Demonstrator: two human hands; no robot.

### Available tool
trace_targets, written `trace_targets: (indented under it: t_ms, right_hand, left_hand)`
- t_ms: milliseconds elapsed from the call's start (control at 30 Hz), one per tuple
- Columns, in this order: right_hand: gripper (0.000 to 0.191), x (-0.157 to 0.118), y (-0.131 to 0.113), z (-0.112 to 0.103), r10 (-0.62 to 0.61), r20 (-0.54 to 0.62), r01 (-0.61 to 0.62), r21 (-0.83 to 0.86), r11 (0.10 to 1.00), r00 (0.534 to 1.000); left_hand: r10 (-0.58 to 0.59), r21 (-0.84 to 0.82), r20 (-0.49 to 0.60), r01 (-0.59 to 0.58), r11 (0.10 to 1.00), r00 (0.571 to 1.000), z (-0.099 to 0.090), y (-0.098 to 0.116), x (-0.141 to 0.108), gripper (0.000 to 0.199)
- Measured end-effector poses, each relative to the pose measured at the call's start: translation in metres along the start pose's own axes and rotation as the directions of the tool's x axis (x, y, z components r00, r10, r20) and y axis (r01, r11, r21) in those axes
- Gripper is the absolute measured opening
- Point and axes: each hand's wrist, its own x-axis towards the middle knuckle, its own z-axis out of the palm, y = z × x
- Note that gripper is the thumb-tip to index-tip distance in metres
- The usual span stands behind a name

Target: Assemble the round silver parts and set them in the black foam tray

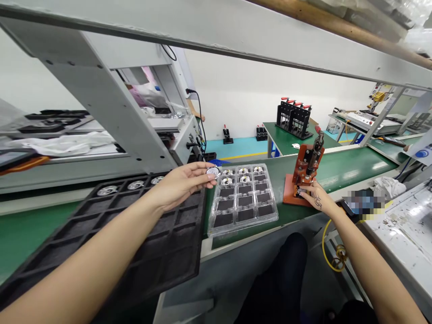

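Left hand (180,183) pinches a round metallic part (212,171) beside the clear tray's (243,227) far-left corner. Part: probably light, stiff, smooth, scratch-prone; best held by its rim. Right hand (316,197) touches the red fixture's (301,157) base on the green tabletop (357,164) (fingertips partly hidden; cannot tell if gripping). Clear tray: glossy plastic, 5 cells filled. Black tray (177,265): matte, square-pocketed.

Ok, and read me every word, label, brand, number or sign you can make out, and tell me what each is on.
None can be read.
Round part in the left hand: any marking is too small.
Phone-like device by the right forearm: screen pixelated.
Blue round mark at the right edge: no legible letters.
Machine at the back right: too small.
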Motion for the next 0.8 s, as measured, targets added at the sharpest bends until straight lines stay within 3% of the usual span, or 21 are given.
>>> trace_targets:
  t_ms: [400, 600, 800]
  right_hand:
    - [0.044, 0.008, 0.005, 0.0, 0.03, 0.047, -0.03, 0.006, 1.0, 0.998]
    - [0.031, 0.016, 0.004, -0.004, 0.051, 0.09, -0.051, -0.01, 0.999, 0.995]
    - [0.035, 0.011, -0.001, -0.003, 0.044, 0.118, -0.043, -0.01, 0.999, 0.992]
  left_hand:
    - [-0.014, 0.0, 0.013, 0.014, 1.0, 1.0, 0.002, -0.002, 0.0, 0.057]
    - [-0.002, -0.013, 0.026, 0.002, 1.0, 1.0, 0.008, -0.003, -0.002, 0.054]
    - [0.008, -0.023, 0.038, -0.007, 1.0, 0.999, 0.007, -0.007, -0.002, 0.053]
